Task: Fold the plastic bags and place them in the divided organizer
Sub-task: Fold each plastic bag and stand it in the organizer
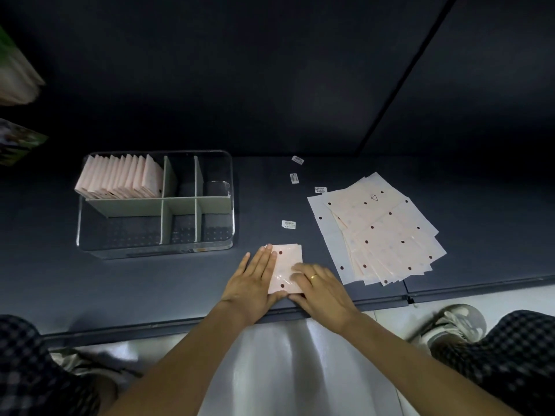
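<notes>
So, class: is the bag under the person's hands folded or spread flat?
Folded. The bag is a compact rectangle, far smaller than the flat bags beside it; left hand and right hand press it.

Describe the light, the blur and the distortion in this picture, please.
Head view: dim, with a dark upper half; the right hand is slightly motion-blurred on the folded bag; the wide lens bends the clear organizer; glare on the pale floor.

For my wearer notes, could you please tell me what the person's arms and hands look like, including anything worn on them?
Both forearms are bare, with no sleeves, gloves or watch in view. The right hand wears a thin gold-coloured ring on one finger. The left hand shows no jewellery. No markings or cables are visible on either arm.
</notes>
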Demonstrator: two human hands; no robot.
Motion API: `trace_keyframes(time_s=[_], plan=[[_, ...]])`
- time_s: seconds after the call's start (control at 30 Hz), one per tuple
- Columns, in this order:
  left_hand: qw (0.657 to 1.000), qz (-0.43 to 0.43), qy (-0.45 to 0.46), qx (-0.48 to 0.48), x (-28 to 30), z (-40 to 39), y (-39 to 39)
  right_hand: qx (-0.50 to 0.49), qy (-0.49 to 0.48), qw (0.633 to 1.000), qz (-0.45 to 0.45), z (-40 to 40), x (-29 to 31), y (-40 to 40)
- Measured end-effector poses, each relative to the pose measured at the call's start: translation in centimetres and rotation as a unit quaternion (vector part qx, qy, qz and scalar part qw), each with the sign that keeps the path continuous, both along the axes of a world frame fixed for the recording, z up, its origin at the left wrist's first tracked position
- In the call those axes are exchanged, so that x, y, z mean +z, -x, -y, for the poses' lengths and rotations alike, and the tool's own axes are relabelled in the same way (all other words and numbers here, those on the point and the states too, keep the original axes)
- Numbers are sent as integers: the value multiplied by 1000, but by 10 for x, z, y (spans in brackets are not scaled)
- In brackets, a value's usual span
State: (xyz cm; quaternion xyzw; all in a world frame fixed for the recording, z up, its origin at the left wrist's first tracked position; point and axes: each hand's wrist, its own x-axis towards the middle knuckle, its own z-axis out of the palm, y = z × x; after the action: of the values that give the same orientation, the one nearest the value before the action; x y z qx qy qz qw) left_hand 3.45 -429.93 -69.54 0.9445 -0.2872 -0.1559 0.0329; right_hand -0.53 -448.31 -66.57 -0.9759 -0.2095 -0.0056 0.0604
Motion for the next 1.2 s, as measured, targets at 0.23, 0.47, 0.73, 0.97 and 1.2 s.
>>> trace_keyframes(time_s=[0.23,0.47,0.73,0.97,1.2], plan=[[997,-71,38,-7,14,-2,-9,69,114,990,39,-4,12,-6],[916,-93,361,148,47,-29,-21,-46,-20,998,-25,-22,71,-32],[856,-195,446,174,117,-90,-68,-40,-105,981,-159,-77,158,-89],[948,130,185,226,129,-156,-107,-80,-175,966,-174,-151,172,-155],[947,185,92,245,87,-191,-113,-254,-364,847,-291,-212,151,-213]])
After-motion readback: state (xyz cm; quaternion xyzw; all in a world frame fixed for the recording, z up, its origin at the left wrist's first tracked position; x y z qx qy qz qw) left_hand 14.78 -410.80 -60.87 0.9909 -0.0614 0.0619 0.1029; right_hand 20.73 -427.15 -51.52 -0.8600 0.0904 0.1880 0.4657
